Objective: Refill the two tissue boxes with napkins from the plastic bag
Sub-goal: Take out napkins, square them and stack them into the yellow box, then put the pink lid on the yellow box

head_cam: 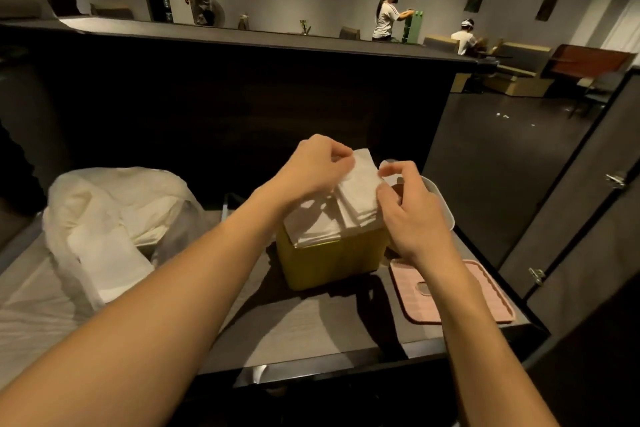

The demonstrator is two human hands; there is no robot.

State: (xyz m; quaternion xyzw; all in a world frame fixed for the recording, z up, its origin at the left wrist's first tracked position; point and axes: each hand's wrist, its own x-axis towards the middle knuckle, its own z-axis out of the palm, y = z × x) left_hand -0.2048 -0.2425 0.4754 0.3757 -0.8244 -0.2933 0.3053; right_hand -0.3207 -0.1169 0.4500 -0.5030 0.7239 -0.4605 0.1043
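In the centre of the frame an open, square yellow tissue box [325, 262] stands on a grey tabletop [311, 329], filled past its rim with a stack of white folded paper napkins [341, 208] that leans toward the upper right. The person's left hand [313, 163] comes in from the lower left and pinches the top edge of the napkins, its fingers curled down onto the upper sheet. The right hand [412, 208] reaches in from the lower right; its thumb and forefinger are bent close together at the right edge of the stack, touching the paper, the remaining fingers curled loosely beneath.

At the left of the frame a crumpled, translucent white plastic bag [114, 218] lies on the tabletop, well apart from the yellow box, with more white napkins showing through it. Just behind the right hand, in the right centre, sits a white rounded container [441, 204], mostly hidden by the hand, so whether it is the second tissue box cannot be told. In front of it, at the lower right, a flat pink ribbed lid with a slot [457, 291] lies on the tabletop beside the yellow box.

A dark counter wall [242, 107] rises behind the table. Across the top of the frame, several people wearing headsets [388, 14] stand or sit in a dim room.
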